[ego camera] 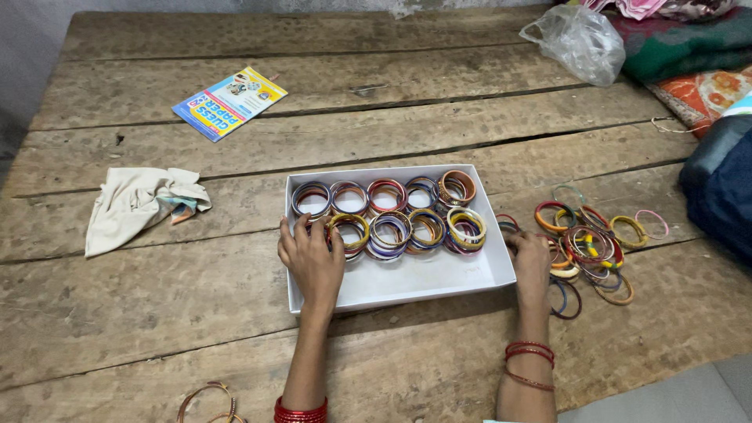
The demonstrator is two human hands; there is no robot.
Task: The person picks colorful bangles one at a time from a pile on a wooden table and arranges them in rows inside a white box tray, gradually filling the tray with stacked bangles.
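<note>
Left hand (312,258) rests open on the white box (423,278) of bangles (389,215) mid-frame; right hand (531,262) lies loose beside the bangle pile (591,247).

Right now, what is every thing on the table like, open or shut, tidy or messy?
White box: open, no lid, bangle stacks in two rows inside.
Loose bangles: scattered in a heap right of the box.
Cloth: crumpled.
Booklet: closed, lying flat.
Plastic bag: crumpled, looks empty.
Left hand: resting on the box's left edge, touching bangles.
Right hand: at the box's right wall, beside the heap.
</note>
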